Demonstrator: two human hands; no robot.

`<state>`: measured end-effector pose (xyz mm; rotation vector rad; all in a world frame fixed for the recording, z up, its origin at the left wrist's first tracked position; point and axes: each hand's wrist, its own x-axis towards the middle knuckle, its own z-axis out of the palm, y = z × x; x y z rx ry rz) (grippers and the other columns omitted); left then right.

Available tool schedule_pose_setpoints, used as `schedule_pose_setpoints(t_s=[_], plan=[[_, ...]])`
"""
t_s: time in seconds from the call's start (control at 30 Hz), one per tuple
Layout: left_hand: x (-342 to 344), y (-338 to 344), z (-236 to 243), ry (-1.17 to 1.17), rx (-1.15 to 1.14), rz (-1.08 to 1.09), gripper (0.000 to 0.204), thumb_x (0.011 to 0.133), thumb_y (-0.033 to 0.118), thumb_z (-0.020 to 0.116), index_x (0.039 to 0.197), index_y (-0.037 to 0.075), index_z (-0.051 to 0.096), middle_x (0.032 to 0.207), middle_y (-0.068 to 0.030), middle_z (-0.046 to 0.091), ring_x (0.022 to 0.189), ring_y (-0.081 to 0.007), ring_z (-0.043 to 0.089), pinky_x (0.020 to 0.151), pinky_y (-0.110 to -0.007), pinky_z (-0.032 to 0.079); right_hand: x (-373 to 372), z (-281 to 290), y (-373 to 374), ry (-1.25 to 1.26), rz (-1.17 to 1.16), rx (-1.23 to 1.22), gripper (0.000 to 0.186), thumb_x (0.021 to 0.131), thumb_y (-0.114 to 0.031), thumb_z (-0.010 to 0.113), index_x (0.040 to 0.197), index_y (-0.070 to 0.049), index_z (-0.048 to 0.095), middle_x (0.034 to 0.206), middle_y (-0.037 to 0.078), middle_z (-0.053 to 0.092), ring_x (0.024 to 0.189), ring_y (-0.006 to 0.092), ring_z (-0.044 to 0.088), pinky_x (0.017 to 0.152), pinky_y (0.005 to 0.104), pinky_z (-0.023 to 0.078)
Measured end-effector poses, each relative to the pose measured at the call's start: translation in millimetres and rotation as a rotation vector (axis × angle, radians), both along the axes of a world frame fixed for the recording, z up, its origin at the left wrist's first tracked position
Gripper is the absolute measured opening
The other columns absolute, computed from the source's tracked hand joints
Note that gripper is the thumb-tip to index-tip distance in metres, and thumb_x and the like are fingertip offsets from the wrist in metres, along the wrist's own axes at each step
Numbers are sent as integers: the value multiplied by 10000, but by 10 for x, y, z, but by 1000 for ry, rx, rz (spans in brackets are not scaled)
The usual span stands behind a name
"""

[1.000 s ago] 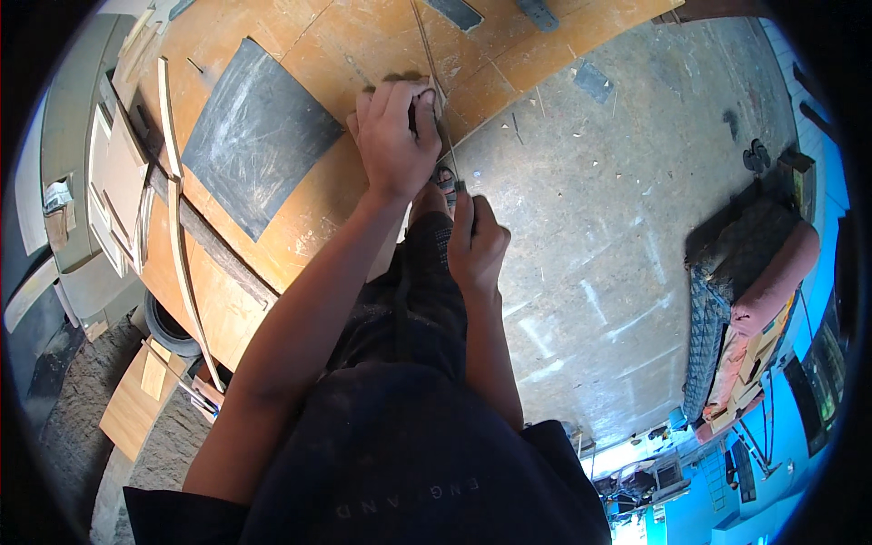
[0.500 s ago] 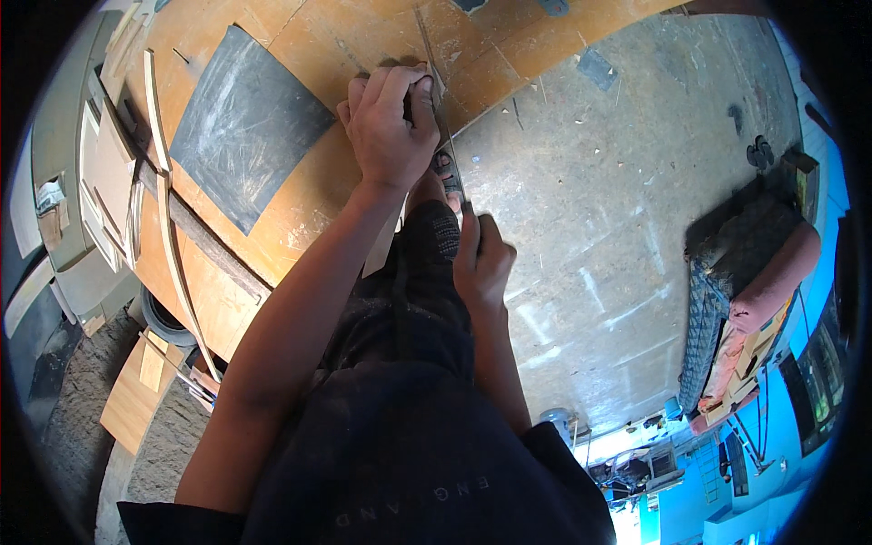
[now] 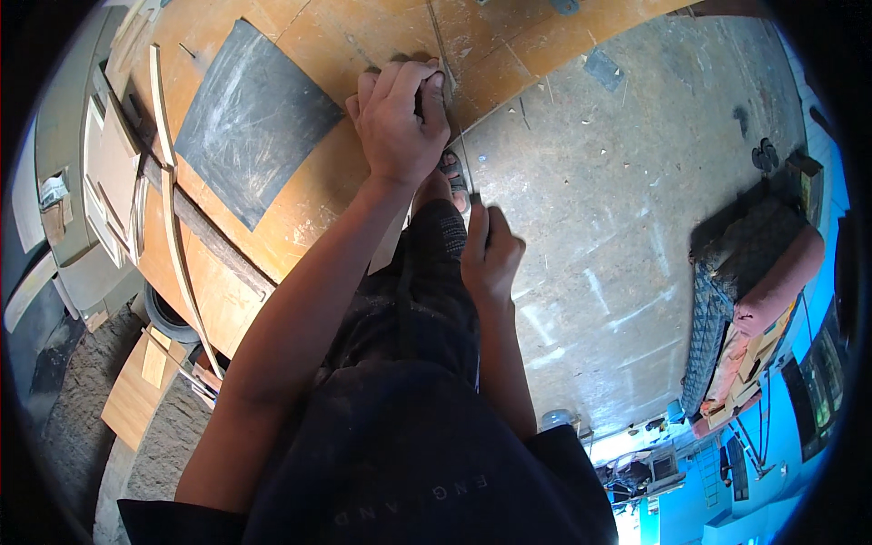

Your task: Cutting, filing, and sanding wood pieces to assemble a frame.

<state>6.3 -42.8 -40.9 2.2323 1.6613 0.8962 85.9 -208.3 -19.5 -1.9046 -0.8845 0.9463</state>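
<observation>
Near the edge of the brown wooden worktop (image 3: 300,163), my left hand (image 3: 400,118) presses down with curled fingers, thumb and fingertips closed on a small piece of wood (image 3: 446,84) mostly hidden by the hand. Below it, closer to my body, my right hand (image 3: 491,254) is wrapped round the dark handle end of a long thin tool, which looks like a handsaw (image 3: 464,150) seen edge-on. Its narrow line runs from the right fist up past the left thumb. A pale strip of wood (image 3: 386,250) shows partly under my left forearm.
A dark square sheet (image 3: 259,123) lies on the worktop left of my hand. Long wood strips (image 3: 168,182) and panels (image 3: 104,173) crowd the far left, beside a tyre (image 3: 166,313). At right, a worn sofa (image 3: 745,282) stands on the concrete floor (image 3: 599,200). My sandalled foot (image 3: 454,173) is below.
The whole view has shifted slightly right and up. Both hands keep nearly the same places and grips; any stroke of the tool is too small to tell.
</observation>
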Motion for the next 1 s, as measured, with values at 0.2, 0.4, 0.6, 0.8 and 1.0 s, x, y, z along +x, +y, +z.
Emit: schedule_pose_setpoints(t_s=[0.2,0.4,0.6,0.8,1.0], plan=[[52,29,-39,-22,-34,34,66,895,207,651,940,184,694,908,13,663,882,-260,577,789,-376,392,-12,-162,524,-79,-27,136,297,1032,-173,554,781,-17,582,598,180,570,498,330,610,464,370,427],[18,12,-19,-10,22,1,81,906,233,635,938,185,692,900,5,654,876,-271,565,791,-385,388,7,-41,-51,-28,-21,13,304,1032,-162,540,768,-15,582,586,178,559,457,303,559,454,367,409],[38,30,-79,-37,-17,-3,66,897,234,643,924,194,689,897,12,655,871,-268,563,793,-388,378,26,-140,549,-21,-27,67,236,999,-165,596,806,-29,594,651,245,591,629,470,621,487,434,479],[49,6,2,27,2,-52,52,882,224,649,914,210,687,887,23,650,872,-260,554,786,-390,354,135,-126,113,-37,-5,-50,228,1011,-164,573,852,-13,635,667,232,631,597,416,657,480,407,477],[68,8,-67,-9,-2,-30,37,881,221,655,906,206,678,875,29,648,867,-256,550,786,-396,349,-53,-175,396,5,-100,131,345,1045,-182,521,744,-16,553,560,174,499,435,289,480,445,377,369]])
